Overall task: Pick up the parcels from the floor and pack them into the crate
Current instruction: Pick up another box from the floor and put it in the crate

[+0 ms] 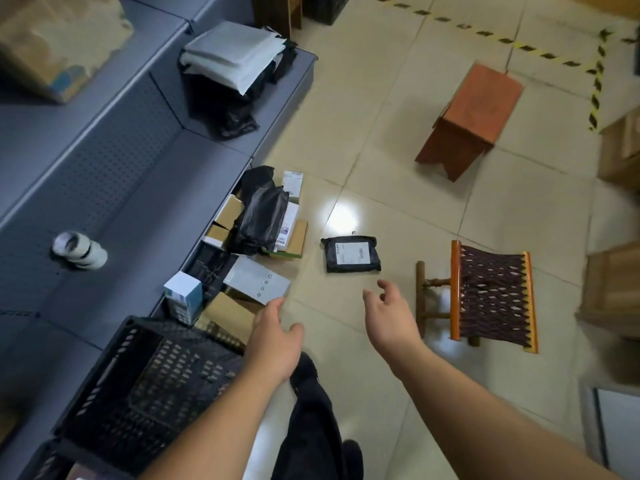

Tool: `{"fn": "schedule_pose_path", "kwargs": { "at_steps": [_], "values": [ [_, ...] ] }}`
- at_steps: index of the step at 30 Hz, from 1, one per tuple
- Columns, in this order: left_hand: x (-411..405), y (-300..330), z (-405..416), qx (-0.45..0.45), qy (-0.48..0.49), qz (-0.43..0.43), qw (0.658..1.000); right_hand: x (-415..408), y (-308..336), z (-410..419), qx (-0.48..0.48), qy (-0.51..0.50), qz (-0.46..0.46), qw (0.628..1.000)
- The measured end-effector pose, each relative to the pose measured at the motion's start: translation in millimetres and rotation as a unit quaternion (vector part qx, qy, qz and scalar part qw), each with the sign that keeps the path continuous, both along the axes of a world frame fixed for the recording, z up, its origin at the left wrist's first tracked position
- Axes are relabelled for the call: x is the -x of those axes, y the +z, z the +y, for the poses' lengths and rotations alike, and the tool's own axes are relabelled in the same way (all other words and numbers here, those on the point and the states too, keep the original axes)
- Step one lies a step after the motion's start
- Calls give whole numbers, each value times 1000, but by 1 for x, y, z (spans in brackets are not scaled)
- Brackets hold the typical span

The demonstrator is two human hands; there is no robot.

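- My left hand [273, 337] reaches forward with fingers loose and apart, gripping nothing; its fingertips sit by the near corner of a grey flat parcel [257, 279].
- My right hand [389, 315] is out over the floor, fingers relaxed and spread, also holding nothing.
- Just beyond the right hand, a black bagged parcel [351, 254] with a white label lies alone on the tiles.
- To the left, a pile of parcels [263, 216] rests against the foot of the grey shelving [114, 188]: brown boxes, a black bag, white cartons.
- The black crate [145, 386] stands near left, beside my left forearm.
- A woven stool [491, 297] is right of the right hand; a red wooden stool [474, 116] stands farther off.
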State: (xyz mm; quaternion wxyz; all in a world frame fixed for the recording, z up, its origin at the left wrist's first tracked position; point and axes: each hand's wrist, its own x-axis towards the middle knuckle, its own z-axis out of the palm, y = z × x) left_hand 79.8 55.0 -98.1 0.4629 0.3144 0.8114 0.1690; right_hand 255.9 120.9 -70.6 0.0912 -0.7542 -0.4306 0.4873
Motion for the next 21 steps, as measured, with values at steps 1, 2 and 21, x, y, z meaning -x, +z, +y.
{"fn": "schedule_pose_path", "kwargs": {
  "at_steps": [1, 2, 21],
  "values": [
    [5, -4, 12, 5, -2, -5, 1000, 4, -3, 11, 5, 1, -4, 1000],
    [10, -7, 23, 8, -3, -7, 1000, 9, -5, 22, 13, 2, -5, 1000],
    [159, -82, 68, 91, 283, -65, 953, 206, -70, 130, 100, 287, 7, 953]
  ]
}}
